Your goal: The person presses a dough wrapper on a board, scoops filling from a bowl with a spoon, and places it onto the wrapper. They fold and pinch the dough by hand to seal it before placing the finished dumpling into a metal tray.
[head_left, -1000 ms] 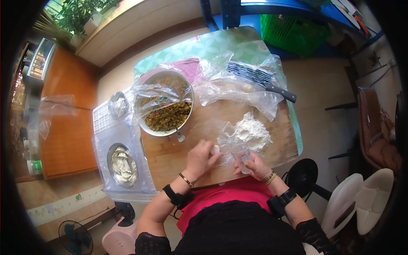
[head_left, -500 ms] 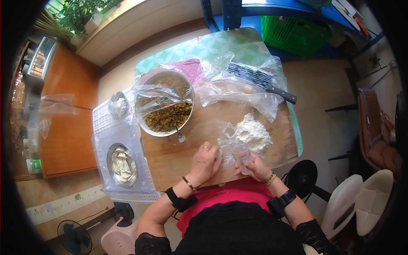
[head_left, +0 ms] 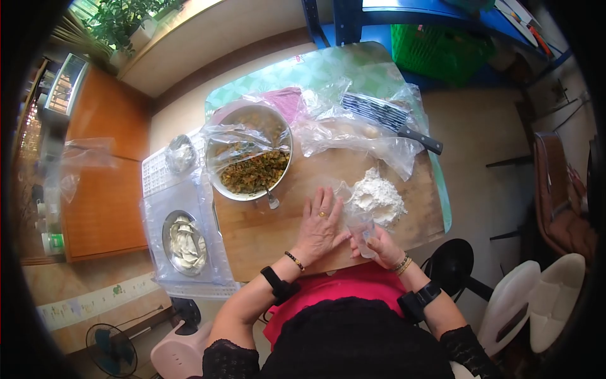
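Observation:
My left hand (head_left: 319, 231) lies palm down on the wooden board (head_left: 249, 237), its fingers stretched out. Whatever may be under the palm is hidden. In my right hand (head_left: 384, 249) is a clear glass (head_left: 362, 234), tilted, close to the board's near edge. A heap of white flour (head_left: 377, 197) sits just beyond both hands, with a thin dusting around it. To the left stands a metal bowl (head_left: 291, 161) of chopped greenish-brown filling (head_left: 252, 172), partly covered by clear plastic film. A spoon handle (head_left: 273, 200) sticks out over its rim.
A cleaver (head_left: 375, 112) with a black handle rests on a clear plastic bag (head_left: 328, 136) at the board's far side. Left of the board, pale folded dough pieces (head_left: 186, 246) lie in an oval opening on a plastic-covered tray (head_left: 158, 221). A small plastic-wrapped bowl (head_left: 181, 153) stands behind them.
My left hand has gone from curled around a small pale piece, apparently dough, to flat on the board. That piece no longer shows. My right hand still holds the glass in nearly the same place.

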The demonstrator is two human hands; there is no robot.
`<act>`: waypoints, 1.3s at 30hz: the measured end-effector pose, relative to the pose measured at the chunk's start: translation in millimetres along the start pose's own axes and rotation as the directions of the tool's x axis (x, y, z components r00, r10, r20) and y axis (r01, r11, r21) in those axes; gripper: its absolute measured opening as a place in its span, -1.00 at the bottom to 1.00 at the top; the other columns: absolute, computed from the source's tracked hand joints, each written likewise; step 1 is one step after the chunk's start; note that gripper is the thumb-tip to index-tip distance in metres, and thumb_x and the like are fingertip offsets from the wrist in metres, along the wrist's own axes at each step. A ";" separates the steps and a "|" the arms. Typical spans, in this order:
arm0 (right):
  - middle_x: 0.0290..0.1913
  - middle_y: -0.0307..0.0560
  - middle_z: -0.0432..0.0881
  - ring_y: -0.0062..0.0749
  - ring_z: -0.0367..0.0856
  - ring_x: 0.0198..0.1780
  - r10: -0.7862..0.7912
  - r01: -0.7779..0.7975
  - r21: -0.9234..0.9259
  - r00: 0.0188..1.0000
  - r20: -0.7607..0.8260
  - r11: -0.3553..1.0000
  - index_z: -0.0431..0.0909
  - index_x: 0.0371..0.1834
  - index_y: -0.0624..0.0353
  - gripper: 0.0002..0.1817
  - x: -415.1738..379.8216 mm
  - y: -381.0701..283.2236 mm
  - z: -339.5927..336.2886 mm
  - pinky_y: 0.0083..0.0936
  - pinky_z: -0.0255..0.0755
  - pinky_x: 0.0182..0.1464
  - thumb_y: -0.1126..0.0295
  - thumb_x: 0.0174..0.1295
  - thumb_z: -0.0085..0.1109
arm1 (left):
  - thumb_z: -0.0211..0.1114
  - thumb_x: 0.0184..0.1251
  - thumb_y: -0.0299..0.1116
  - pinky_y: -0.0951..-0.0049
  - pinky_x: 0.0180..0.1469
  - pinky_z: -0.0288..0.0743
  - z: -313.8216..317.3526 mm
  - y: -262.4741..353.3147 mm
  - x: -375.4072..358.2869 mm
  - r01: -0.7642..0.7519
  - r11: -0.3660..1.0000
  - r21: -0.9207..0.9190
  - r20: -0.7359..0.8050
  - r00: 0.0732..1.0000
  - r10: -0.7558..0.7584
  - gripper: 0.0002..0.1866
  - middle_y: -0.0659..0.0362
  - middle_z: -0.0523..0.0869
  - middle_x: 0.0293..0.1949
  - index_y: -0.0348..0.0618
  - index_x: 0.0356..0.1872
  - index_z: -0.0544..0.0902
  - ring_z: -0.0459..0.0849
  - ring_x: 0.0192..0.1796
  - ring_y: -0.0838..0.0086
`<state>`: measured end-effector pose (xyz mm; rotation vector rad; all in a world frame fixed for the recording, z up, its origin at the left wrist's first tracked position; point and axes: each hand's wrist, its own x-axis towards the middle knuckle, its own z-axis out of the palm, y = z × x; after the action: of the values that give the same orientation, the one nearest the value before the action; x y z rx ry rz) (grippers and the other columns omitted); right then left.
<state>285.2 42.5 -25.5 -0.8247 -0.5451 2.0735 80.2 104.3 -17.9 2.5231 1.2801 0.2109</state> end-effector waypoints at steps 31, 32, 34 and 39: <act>-0.05 -0.01 0.58 -0.24 0.68 -0.07 0.115 -0.118 0.085 0.992 0.043 0.989 0.24 0.25 0.11 -0.27 -4.0 2.8 -8.8 -0.25 0.60 -0.01 0.13 0.12 0.45 | 0.17 0.31 -0.01 -0.17 0.48 -0.20 17.8 7.2 39.3 0.229 0.964 -0.138 -0.209 0.944 -0.255 -0.29 -0.25 0.14 0.44 -0.34 0.33 0.32 0.00 0.52 -0.08; -0.04 -0.01 0.58 -0.24 0.67 -0.06 0.092 -0.094 0.072 0.995 0.029 0.993 0.25 0.25 0.11 -0.28 -1.6 1.5 -7.5 -0.24 0.60 0.00 0.13 0.12 0.45 | 0.21 0.29 0.01 -0.17 0.48 -0.17 13.1 7.2 39.7 0.222 0.965 -0.139 -0.188 0.951 -0.246 -0.25 -0.24 0.12 0.44 -0.33 0.34 0.31 0.01 0.51 -0.09; -0.04 -0.01 0.58 -0.23 0.67 -0.05 0.100 -0.101 0.046 0.995 0.032 0.994 0.25 0.25 0.11 -0.28 -1.5 1.5 -5.1 -0.24 0.60 0.00 0.13 0.12 0.45 | 0.20 0.28 0.04 -0.17 0.48 -0.18 18.6 6.1 38.3 0.238 0.963 -0.127 -0.215 0.941 -0.261 -0.24 -0.24 0.12 0.45 -0.34 0.34 0.31 0.00 0.52 -0.08; -0.03 -0.01 0.57 -0.24 0.67 -0.04 0.071 -0.071 -0.021 0.997 -0.006 0.997 0.25 0.26 0.11 -0.25 -5.1 4.8 -3.1 -0.24 0.61 -0.02 0.12 0.10 0.47 | 0.19 0.28 0.10 -0.17 0.48 -0.20 20.6 1.8 42.6 0.219 0.957 -0.189 -0.268 0.926 -0.265 -0.24 -0.23 0.15 0.43 -0.35 0.30 0.35 -0.02 0.52 -0.07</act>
<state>287.2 35.9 -28.9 -0.8735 -0.5433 2.1326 112.2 133.5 -37.0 2.2345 1.6036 0.6199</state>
